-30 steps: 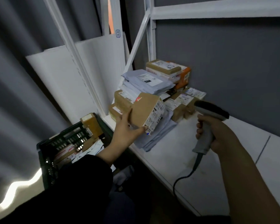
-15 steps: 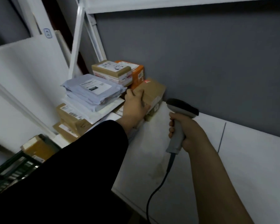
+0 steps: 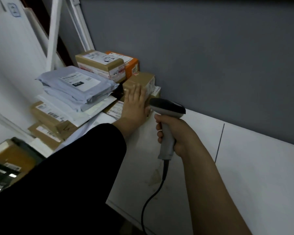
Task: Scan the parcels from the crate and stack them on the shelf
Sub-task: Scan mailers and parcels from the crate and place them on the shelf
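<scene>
A small brown cardboard parcel (image 3: 140,80) stands on the white shelf (image 3: 244,167) against the grey back wall, at the right end of the parcel pile. My left hand (image 3: 135,104) lies flat against its near side, fingers straight. My right hand (image 3: 173,134) grips the handle of a grey barcode scanner (image 3: 167,111), held upright just right of the left hand, its black cable hanging down. The dark crate (image 3: 2,173) shows at the lower left with a brown parcel (image 3: 12,155) in it.
On the shelf's left part lie grey mailer bags (image 3: 78,85), flat brown boxes (image 3: 47,117), a taped brown box (image 3: 100,65) and an orange box (image 3: 131,65). White shelf uprights (image 3: 53,31) rise behind the pile. The shelf surface runs on to the right.
My left hand carried the brown parcel from the pile's front to its right end by the wall, then let its grip go to lie flat on it. The view swung right.
</scene>
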